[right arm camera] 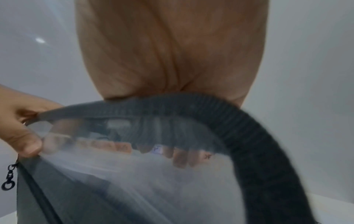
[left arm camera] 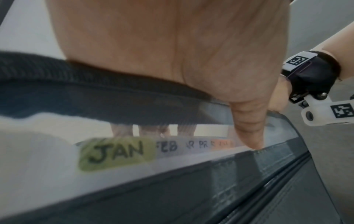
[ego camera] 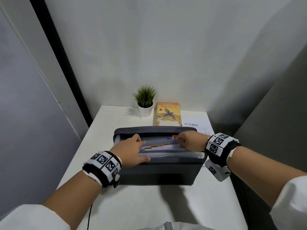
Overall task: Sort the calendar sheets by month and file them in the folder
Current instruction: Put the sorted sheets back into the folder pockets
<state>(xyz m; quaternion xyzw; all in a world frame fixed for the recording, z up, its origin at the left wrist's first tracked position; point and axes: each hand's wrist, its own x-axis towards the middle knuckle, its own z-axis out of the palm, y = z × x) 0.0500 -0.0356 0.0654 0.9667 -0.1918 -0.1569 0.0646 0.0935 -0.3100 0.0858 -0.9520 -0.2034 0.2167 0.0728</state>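
A grey expanding folder (ego camera: 157, 173) stands open on the white table (ego camera: 149, 205), its month tabs showing, among them SEPT (ego camera: 170, 138) and JAN (left arm camera: 116, 153). My left hand (ego camera: 132, 148) grips the front dividers at the left: the fingers reach in behind the translucent plastic and the thumb (left arm camera: 247, 133) presses on the near side. My right hand (ego camera: 187, 140) hooks its curled fingers (right arm camera: 180, 159) over the rear dividers by the SEPT tab. A sheet headed OCTOBER (ego camera: 197, 125) lies flat behind the folder at the right.
A potted plant (ego camera: 145, 100) and a yellow book (ego camera: 168, 113) stand at the back of the table. Walls close in on the left, the back and the right. The folder's zipper pull (right arm camera: 8, 178) hangs at its left end.
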